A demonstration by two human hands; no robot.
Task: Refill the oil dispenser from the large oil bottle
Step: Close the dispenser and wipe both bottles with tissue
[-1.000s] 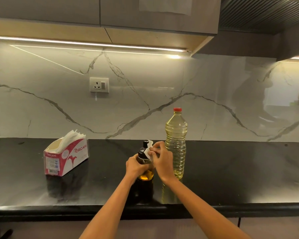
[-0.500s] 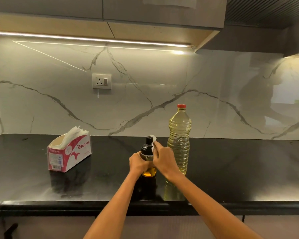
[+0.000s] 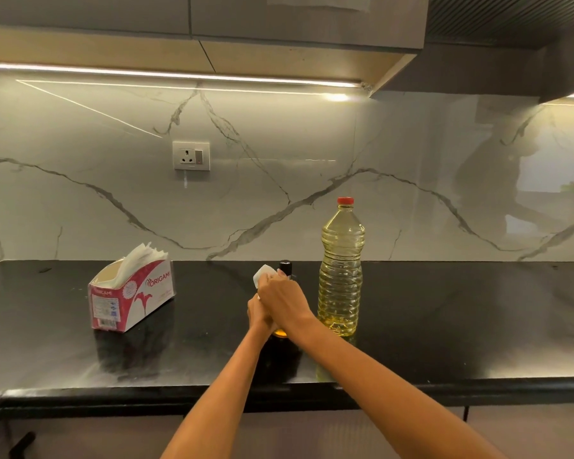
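The oil dispenser [image 3: 285, 267] stands on the black counter [image 3: 444, 319]; only its black top and a strip of amber oil at its base show past my hands. My left hand [image 3: 256, 314] grips the dispenser's body from the left. My right hand [image 3: 280, 301] lies over the dispenser and pinches a white tissue [image 3: 262, 273] against its upper left side. The large oil bottle [image 3: 341, 273], clear plastic with yellow oil and a red cap on, stands upright just right of the dispenser, apart from both hands.
A red and white tissue box [image 3: 131, 298] with tissues sticking out sits to the left on the counter. A wall socket [image 3: 191, 156] is on the marble backsplash. The counter's front edge [image 3: 478, 385] runs below my forearms.
My right hand has carried the tissue from the right of the dispenser's top across to its left side. My left hand keeps its hold on the dispenser. The view has shifted slightly.
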